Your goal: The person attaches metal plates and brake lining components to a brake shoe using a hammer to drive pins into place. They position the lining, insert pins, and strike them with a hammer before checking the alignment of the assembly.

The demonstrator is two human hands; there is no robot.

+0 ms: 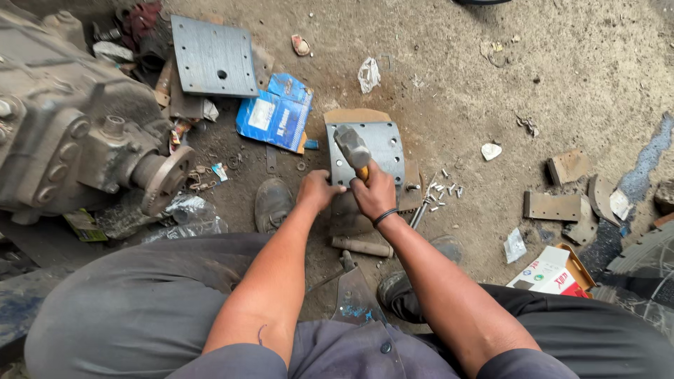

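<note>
My right hand (374, 193) grips the wooden handle of a steel hammer (351, 146), whose head is raised over a curved grey metal brake shoe (382, 144) lying on the dirt floor. My left hand (317, 191) is closed just left of it, pressing at the near edge of the shoe; whatever it pinches is hidden. A brown lining piece (354, 116) shows at the shoe's far edge. Small silver rivets (442, 191) lie scattered to the right.
A large greasy gearbox housing (70, 126) fills the left. A grey perforated plate (213, 57) and a blue packet (277, 112) lie beyond. Worn lining pieces (554, 205), a red-white carton (551, 272), a metal punch (361, 246) and my shoes (272, 203) surround the spot.
</note>
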